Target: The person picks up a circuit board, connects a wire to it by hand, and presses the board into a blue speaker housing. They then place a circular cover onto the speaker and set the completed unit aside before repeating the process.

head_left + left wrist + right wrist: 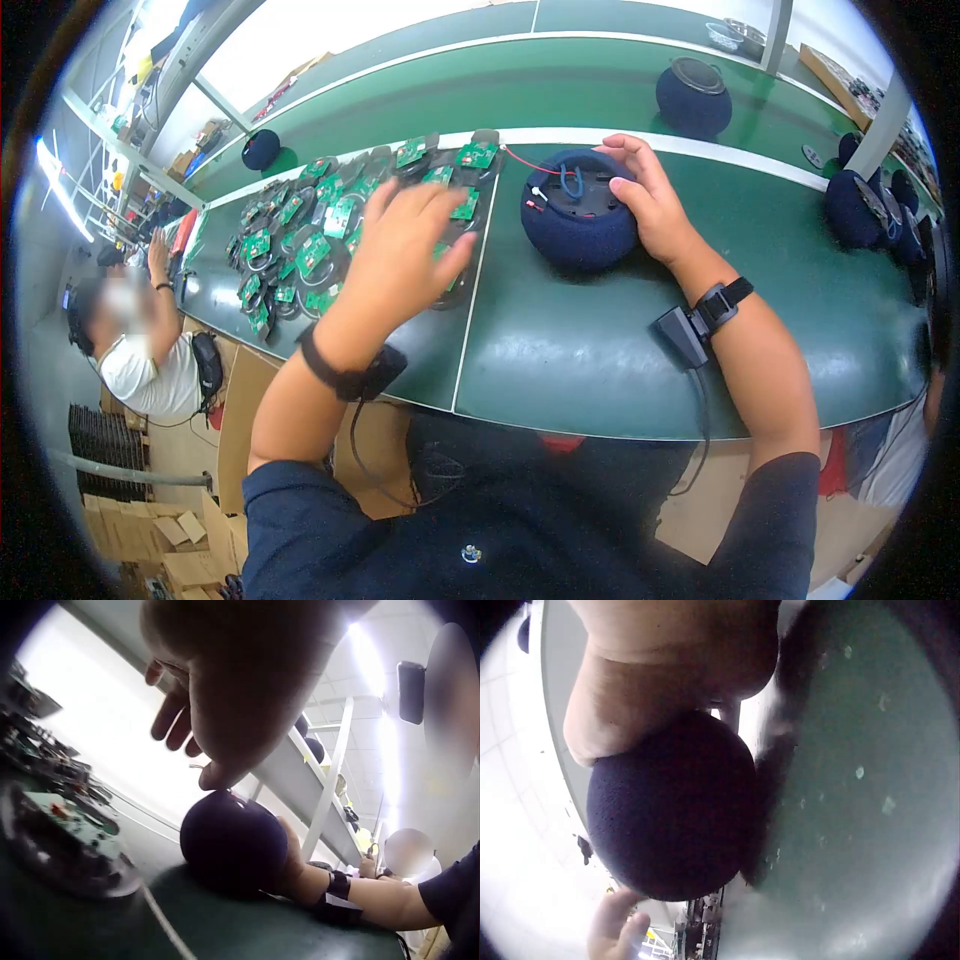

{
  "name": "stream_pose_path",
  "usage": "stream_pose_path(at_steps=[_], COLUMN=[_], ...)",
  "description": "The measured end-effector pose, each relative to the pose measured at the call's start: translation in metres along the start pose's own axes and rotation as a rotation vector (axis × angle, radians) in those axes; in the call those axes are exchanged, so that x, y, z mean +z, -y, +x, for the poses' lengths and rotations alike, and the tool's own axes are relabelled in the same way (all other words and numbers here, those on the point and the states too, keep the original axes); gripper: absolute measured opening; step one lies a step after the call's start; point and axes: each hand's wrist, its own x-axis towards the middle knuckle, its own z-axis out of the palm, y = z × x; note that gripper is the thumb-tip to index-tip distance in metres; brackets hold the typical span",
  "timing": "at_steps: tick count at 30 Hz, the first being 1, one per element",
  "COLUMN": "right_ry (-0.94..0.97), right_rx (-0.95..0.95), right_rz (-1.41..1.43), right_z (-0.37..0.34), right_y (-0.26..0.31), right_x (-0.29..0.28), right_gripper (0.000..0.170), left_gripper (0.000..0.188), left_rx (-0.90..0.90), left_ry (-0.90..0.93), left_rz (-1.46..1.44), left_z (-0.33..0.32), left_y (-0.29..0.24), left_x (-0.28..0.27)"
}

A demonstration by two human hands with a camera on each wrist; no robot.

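Note:
A round, dark-blue fabric-covered speaker housing (pixel 578 235) sits on the green bench with its open side up. Blue and red wires (pixel 572 182) come out of its black recess, one red wire stretching left. My right hand (pixel 655 205) grips the housing at its right rim, thumb on the edge and fingers behind. To the left, my left hand (pixel 405 245) is raised with loosely spread fingers, holding nothing. It overlaps a large group of green circuit boards (pixel 313 252) on black round bases. From the left wrist side, the housing (pixel 232 844) appears beyond that hand's fingertips.
Another blue housing (pixel 694 98) with a round black part on top stands on the far green strip, beyond a white divider. Several more housings (pixel 855 210) crowd the right end. A person (pixel 140 350) sits at the left. A metal post (pixel 885 125) rises at right.

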Motion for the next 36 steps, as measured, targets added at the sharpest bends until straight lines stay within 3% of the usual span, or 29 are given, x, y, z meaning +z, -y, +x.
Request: stream_pose_path(at_steps=[2,4,7,10,13,18,23,29,31,36], right_ry=[0.012,0.027,0.256,0.423,0.496,0.564,0.544,0.476,0.386,0.419], right_rx=[-0.056,-0.108,-0.145,-0.145,-0.204,-0.319,-0.15,-0.044,0.134,0.088], right_rz=[-0.033,-0.07,-0.369,-0.466,-0.63,-0.853,-0.768,-0.673,-0.576,-0.444], right_z=[0.002,0.001,0.002,0.002,-0.001,-0.01,-0.009,-0.002,0.001,0.002], right_y=[0.0,0.005,0.04,0.065,0.084,0.102,0.103,0.102,0.103,0.096], right_x=[0.002,0.002,0.001,0.0,0.006,0.025,0.027,0.016,0.012,0.011], right_gripper=[0.039,0.037,0.024,0.021,0.015,0.024,0.023,0.022,0.02,0.016], left_gripper=[0.051,0.05,0.055,0.061,0.065,0.088,0.092,0.088,0.087,0.092], left_rx=[-0.186,-0.161,-0.203,-0.226,-0.238,-0.186,-0.235,-0.28,-0.264,-0.335], left_ry=[0.098,0.132,0.127,0.137,0.206,0.179,0.234,0.113,0.124,0.065], left_rz=[0.036,0.189,0.147,0.114,-0.019,-0.362,-0.39,-0.276,-0.206,-0.423], left_z=[-0.035,-0.058,-0.075,-0.075,-0.071,-0.075,-0.074,-0.077,-0.075,-0.074], left_y=[0.003,-0.004,-0.004,-0.005,-0.01,-0.018,-0.015,-0.018,-0.018,-0.018], left_x=[-0.001,0.005,0.022,0.018,0.008,0.013,0.023,0.042,0.042,0.037])
